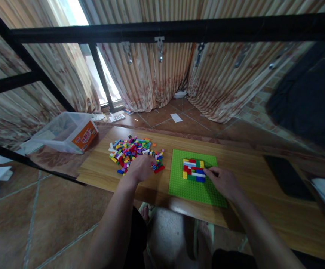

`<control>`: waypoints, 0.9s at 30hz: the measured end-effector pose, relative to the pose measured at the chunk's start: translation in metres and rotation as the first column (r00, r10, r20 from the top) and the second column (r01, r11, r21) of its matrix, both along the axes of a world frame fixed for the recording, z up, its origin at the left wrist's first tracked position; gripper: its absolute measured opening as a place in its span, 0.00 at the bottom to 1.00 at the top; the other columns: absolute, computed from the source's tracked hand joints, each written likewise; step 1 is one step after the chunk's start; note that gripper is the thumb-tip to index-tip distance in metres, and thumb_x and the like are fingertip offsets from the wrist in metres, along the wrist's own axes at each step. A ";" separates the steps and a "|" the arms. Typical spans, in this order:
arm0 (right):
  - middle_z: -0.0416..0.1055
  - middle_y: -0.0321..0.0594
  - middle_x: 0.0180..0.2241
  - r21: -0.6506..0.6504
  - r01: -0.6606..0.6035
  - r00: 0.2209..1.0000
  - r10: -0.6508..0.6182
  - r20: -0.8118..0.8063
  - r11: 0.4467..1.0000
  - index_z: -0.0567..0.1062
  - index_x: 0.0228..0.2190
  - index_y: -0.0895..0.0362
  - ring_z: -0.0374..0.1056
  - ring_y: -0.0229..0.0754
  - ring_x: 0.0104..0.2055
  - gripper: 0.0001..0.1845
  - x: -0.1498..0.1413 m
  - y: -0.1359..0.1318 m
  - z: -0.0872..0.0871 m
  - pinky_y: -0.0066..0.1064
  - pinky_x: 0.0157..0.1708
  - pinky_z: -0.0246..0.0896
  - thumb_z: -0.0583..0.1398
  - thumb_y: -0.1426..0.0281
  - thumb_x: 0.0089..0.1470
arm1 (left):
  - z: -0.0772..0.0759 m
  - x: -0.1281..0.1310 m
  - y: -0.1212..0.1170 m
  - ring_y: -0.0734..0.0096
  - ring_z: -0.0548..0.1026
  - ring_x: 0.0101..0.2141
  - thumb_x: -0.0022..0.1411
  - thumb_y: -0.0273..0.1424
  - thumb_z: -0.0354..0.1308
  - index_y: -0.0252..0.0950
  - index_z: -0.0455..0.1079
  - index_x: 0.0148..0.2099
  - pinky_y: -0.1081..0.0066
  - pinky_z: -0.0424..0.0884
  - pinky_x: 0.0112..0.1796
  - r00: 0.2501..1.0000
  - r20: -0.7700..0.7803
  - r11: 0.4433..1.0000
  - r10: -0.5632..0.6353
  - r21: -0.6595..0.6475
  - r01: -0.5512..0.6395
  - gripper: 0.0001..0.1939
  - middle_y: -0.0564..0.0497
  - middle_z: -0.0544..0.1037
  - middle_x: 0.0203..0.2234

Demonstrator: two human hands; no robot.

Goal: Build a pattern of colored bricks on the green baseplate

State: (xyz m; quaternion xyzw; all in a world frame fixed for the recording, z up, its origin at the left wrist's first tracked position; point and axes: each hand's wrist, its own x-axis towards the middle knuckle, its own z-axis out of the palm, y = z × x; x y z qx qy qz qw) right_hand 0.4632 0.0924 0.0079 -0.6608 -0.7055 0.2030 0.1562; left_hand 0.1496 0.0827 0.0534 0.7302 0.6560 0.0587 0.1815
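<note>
A green studded baseplate [179, 186] lies on the wooden table, bearing a compact block of toy building bricks [193, 170] in red, blue, white, yellow and green. My right hand [224, 182] reaches in from the right, thumb and index finger pinched at a brick on the block's right edge. To the left spreads a loose pile of toy building bricks [130, 149] in many colours. Over its near right part is my left hand [142, 168], fingers bent down among the bricks. A blue brick [154, 167] shows at its fingertips; whether it is gripped is unclear.
A clear plastic bin [58, 130] with an orange label stands beyond the table's left end. On the right side of the wooden table [246, 175] lies a dark flat panel [288, 177]. A black metal bar [179, 30] with hanging brackets crosses above, before striped curtains.
</note>
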 end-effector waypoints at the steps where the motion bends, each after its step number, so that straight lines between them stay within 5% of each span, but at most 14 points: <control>1: 0.77 0.43 0.28 0.002 0.000 1.000 0.000 0.005 1.000 0.80 0.30 0.55 0.71 0.46 0.30 0.23 0.000 0.000 0.000 0.33 0.31 0.56 0.52 0.54 0.57 | 0.001 0.002 0.000 0.63 0.77 0.37 0.48 0.21 0.54 0.40 0.79 0.40 0.70 0.69 0.38 1.000 -0.017 1.000 0.003 -0.001 -0.003 0.19 0.50 0.81 0.34; 7: 0.77 0.43 0.27 -0.001 0.005 1.000 -0.005 0.020 1.000 0.79 0.30 0.55 0.70 0.46 0.30 0.22 -0.002 0.000 0.001 0.33 0.30 0.56 0.52 0.55 0.57 | 0.000 0.005 -0.001 0.60 0.76 0.40 0.49 0.23 0.56 0.39 0.79 0.38 0.69 0.69 0.41 0.999 -0.031 1.000 0.031 0.006 -0.031 0.15 0.47 0.81 0.38; 13: 0.77 0.43 0.27 0.002 -0.006 1.000 0.006 0.008 1.000 0.79 0.29 0.55 0.70 0.45 0.30 0.22 -0.002 0.001 0.000 0.32 0.30 0.55 0.52 0.56 0.58 | 0.001 0.002 0.002 0.67 0.75 0.34 0.54 0.27 0.56 0.35 0.77 0.36 0.72 0.67 0.36 0.993 0.113 0.996 0.023 0.078 -0.032 0.09 0.48 0.79 0.32; 21: 0.78 0.43 0.28 0.009 -0.011 1.000 0.011 -0.003 1.000 0.80 0.30 0.56 0.71 0.44 0.30 0.21 -0.003 0.001 0.002 0.32 0.30 0.55 0.52 0.57 0.59 | 0.000 0.046 0.004 0.72 0.72 0.28 0.58 0.26 0.52 0.31 0.74 0.36 0.75 0.64 0.30 0.912 0.373 0.984 -0.171 0.108 0.141 0.10 0.51 0.77 0.27; 27: 0.78 0.44 0.28 0.017 -0.013 1.000 0.013 -0.001 1.000 0.80 0.29 0.56 0.70 0.44 0.29 0.21 -0.005 0.000 0.005 0.31 0.29 0.55 0.53 0.58 0.59 | -0.008 0.072 0.005 0.73 0.73 0.29 0.58 0.23 0.50 0.33 0.76 0.40 0.75 0.66 0.33 0.875 0.397 0.961 -0.275 0.152 0.233 0.13 0.50 0.78 0.30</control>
